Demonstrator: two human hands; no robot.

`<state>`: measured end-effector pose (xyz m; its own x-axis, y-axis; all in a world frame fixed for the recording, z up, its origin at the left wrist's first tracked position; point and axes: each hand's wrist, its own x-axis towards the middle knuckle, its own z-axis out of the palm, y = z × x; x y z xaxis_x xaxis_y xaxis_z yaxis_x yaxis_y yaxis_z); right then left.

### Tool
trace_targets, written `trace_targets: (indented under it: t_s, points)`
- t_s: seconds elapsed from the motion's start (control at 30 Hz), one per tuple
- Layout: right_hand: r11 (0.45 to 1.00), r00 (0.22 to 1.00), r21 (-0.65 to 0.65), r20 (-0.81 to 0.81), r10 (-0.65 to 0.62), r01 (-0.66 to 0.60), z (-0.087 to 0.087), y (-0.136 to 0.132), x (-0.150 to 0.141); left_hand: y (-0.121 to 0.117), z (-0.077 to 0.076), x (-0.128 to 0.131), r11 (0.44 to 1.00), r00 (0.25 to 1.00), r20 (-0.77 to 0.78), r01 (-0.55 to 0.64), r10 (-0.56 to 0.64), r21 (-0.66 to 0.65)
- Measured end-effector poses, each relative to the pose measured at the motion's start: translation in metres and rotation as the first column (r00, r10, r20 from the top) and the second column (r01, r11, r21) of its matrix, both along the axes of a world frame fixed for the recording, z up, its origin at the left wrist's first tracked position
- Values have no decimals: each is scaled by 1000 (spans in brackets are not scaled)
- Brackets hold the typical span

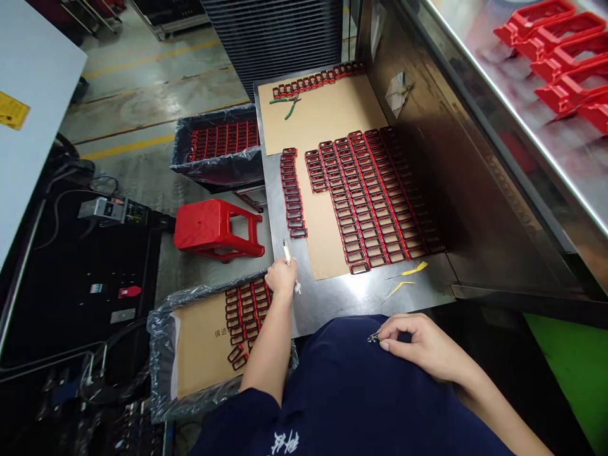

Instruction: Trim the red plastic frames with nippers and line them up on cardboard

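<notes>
My left hand is closed round a slim pale-handled tool with a dark, narrow tip, over the left edge of the metal table. A bit of white material shows beside that fist. Just beyond the tool's tip, a column of red-and-black rectangular frames lies on the metal. In front of my dark blue shirt, my right hand pinches a small shiny metal piece between thumb and forefinger; its kind is too small to tell. Many more frames lie in rows on cardboard.
Green-handled pliers rest on the far cardboard. Two yellow-ended thin items lie near the table's front. A red stool and plastic-lined bins of frames stand left. To the right, a metal wall rises beside the table.
</notes>
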<state>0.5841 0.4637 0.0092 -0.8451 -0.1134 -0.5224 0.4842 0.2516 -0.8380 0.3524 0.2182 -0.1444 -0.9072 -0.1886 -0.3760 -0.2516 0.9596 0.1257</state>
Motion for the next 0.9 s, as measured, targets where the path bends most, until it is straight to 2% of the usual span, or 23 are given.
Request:
trace_targets:
  t_s: [0.13, 0.23, 0.3, 0.37, 0.43, 0.5, 0.6, 0.67, 0.73, 0.83, 0.9]
  points:
    - [1000, 1000, 0, 8, -12, 12, -1, 2, 2, -1, 4, -15, 1000, 1000, -11, 17, -17, 4]
    - [999, 999, 8, 13, -40, 40, -3, 3, 3, 3, 20, -26, 999, 996, -67, 52, -52, -1]
    - [998, 997, 11, 35, -65, 64, -5, 3, 4, 15, 33, -41, 994, 985, -141, 105, -104, 4]
    - [997, 995, 6, 58, -83, 83, -8, 2, 4, 39, 45, -65, 975, 954, -216, 221, -209, 35]
    - [995, 993, 11, 63, -96, 95, -8, 2, 4, 73, 52, -97, 924, 900, -269, 374, -342, 79]
    - [992, 991, 45, 55, -121, 118, -8, 2, 7, 109, 54, -131, 864, 845, -298, 492, -444, 109]
    - [980, 980, 87, 63, -188, 182, -5, 2, 14, 151, 51, -164, 819, 807, -309, 559, -503, 127]
    - [969, 968, 86, 78, -237, 230, -5, 0, 19, 165, 49, -172, 811, 807, -304, 566, -507, 149]
    - [962, 959, 72, 87, -269, 264, -5, -2, 22, 168, 49, -171, 809, 819, -292, 556, -494, 190]
    - [962, 959, 51, 76, -272, 269, -5, -3, 24, 160, 57, -158, 804, 851, -265, 519, -454, 291]
    - [965, 964, 53, 60, -261, 258, -5, -2, 24, 147, 67, -140, 790, 880, -227, 474, -416, 388]
